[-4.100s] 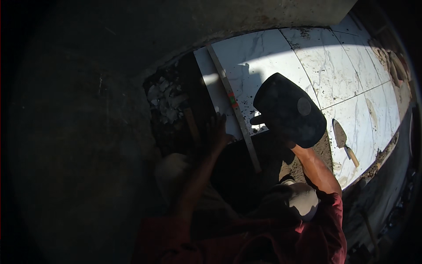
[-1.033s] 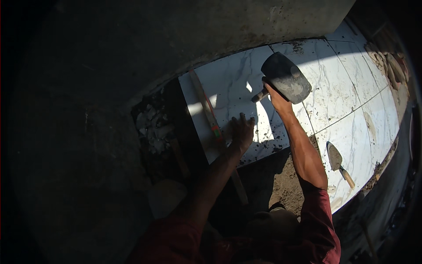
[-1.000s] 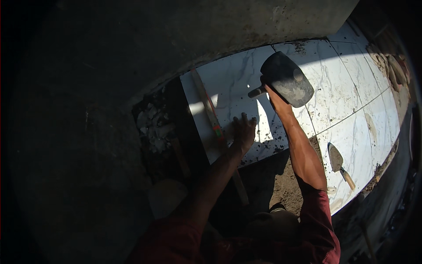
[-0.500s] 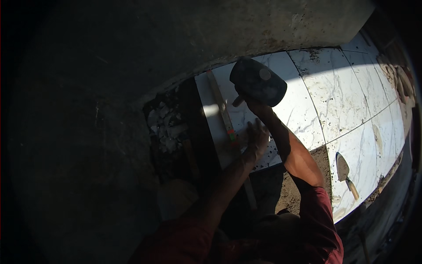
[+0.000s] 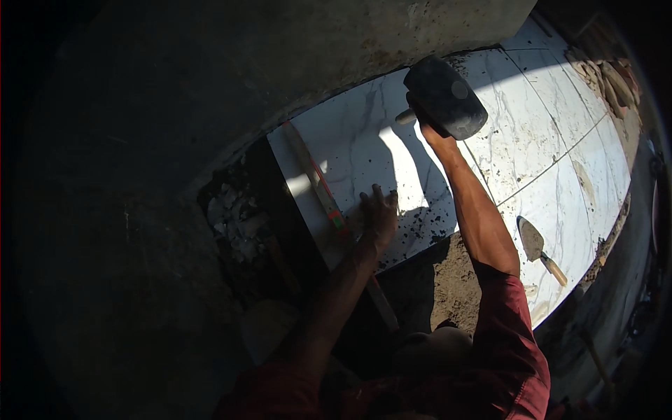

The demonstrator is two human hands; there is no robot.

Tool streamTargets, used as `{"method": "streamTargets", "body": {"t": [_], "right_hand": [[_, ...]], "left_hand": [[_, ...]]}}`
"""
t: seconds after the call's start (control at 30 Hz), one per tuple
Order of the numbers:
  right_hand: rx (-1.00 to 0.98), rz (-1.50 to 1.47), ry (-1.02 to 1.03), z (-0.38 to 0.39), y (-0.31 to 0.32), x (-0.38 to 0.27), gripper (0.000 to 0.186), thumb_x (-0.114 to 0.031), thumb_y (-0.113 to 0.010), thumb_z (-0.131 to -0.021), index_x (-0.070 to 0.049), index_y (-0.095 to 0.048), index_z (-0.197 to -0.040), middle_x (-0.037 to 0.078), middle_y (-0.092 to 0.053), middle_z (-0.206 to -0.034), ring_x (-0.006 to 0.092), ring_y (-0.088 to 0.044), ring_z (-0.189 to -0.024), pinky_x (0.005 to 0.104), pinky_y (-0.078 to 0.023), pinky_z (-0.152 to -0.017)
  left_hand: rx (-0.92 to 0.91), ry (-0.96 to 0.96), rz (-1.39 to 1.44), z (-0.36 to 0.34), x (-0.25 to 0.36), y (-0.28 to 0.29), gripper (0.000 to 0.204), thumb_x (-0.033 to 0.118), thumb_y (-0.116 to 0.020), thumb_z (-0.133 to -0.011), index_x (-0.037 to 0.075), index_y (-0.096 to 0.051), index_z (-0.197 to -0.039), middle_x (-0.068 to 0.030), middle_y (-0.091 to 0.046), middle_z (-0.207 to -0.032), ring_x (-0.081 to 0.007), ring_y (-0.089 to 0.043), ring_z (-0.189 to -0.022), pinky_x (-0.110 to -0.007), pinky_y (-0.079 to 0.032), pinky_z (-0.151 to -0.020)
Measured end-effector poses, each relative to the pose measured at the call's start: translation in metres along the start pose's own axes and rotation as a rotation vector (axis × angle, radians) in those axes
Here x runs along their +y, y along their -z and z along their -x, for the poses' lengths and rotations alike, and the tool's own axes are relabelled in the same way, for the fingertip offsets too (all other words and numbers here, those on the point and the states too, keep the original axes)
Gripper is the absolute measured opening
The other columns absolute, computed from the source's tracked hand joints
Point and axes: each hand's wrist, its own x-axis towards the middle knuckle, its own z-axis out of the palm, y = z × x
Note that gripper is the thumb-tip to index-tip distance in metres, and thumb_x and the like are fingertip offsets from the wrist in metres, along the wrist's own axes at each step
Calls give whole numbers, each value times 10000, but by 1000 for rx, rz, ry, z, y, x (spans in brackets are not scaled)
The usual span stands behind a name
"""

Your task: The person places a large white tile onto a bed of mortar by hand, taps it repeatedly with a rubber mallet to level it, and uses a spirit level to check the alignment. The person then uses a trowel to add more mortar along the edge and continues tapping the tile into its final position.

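Observation:
My right hand [image 5: 435,131] grips the handle of a black rubber mallet [image 5: 442,99], raised above the white marbled floor tiles. My left hand [image 5: 379,218] lies with fingers spread on the nearest-left tile [image 5: 353,143], close to that tile's front edge and scattered dirt crumbs. Just left of it, a long spirit level [image 5: 313,175] with a red edge and a small green vial rests across the tile. Its near end runs past the tile edge and is partly covered by my left forearm.
A concrete wall [image 5: 280,63] rises along the far and left side. Broken rubble [image 5: 238,220] sits in a dark strip left of the tile. Bare mortar or sand [image 5: 456,287] shows in front. A pointed trowel [image 5: 533,241] with a wooden handle lies on a tile at right.
The mallet in my right hand has moved right over the tiles. My left hand's fingers are more spread on the tile. The whole view has shifted a little.

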Motion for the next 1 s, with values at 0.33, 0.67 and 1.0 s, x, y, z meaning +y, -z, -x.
{"method": "streamTargets", "body": {"t": [0.33, 0.67, 1.0], "right_hand": [[265, 85, 240, -15, 4, 57, 92, -89, -664, -847, -41, -708, -912, 118, -697, -810, 258, -650, -700, 385, -490, -676], [-159, -760, -541, -23, -87, -48, 203, -105, -682, -844, -79, -692, -1045, 107, -679, -884, 264, -657, -813, 379, -506, -759], [87, -386, 313, -3, -166, -83, 181, -68, -665, -885, -55, -643, -1064, 53, -671, -889, 163, -635, -780, 316, -518, -659]], "left_hand": [[42, -43, -80, 0, 11, 4, 544, 145, -500, -891, 93, -439, -1429, -372, -287, -1441, -608, -315, -1268, -655, -278, -1060], [124, -25, -57, 3, 2, -3, 552, 154, -544, -857, 62, -459, -1395, -334, -374, -1396, -531, -347, -1293, -665, -289, -1042], [345, -93, -1450, -25, 3, -114, 456, 245, -500, -945, 73, -508, -1366, -168, -448, -1425, -458, -371, -1313, -744, -305, -983]]}}
